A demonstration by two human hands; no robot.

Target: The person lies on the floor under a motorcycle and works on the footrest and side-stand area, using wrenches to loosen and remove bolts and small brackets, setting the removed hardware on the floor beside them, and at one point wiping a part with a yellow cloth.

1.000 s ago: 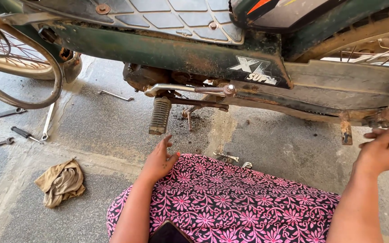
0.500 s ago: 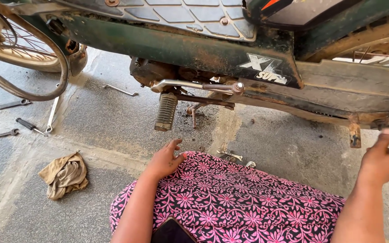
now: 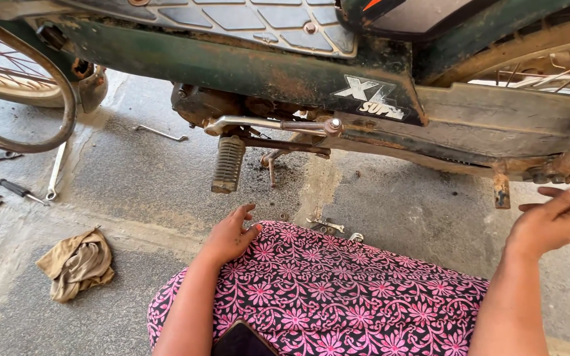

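A rusty green motorbike (image 3: 245,66) stands across the top of the head view, its ribbed footrest (image 3: 227,163) and chrome lever (image 3: 265,123) hanging under the engine. My left hand (image 3: 231,236) rests open on my knee, which is covered by pink flowered cloth (image 3: 338,290), just below the footrest. My right hand (image 3: 555,221) hovers at the right, fingers loosely spread and holding nothing, close to the rusty bolts (image 3: 545,175) and bracket (image 3: 501,191) near the rear shock.
A spoked wheel (image 3: 14,79) stands at the top left. Wrenches (image 3: 55,171), a screwdriver (image 3: 21,192) and another spanner (image 3: 159,132) lie on the concrete. A crumpled tan rag (image 3: 77,264) lies at the lower left. Small metal parts (image 3: 328,226) sit by my knee.
The view has shifted closer and slightly right. My left hand has settled on my knee. My right hand has dropped a little and opened its fingers.
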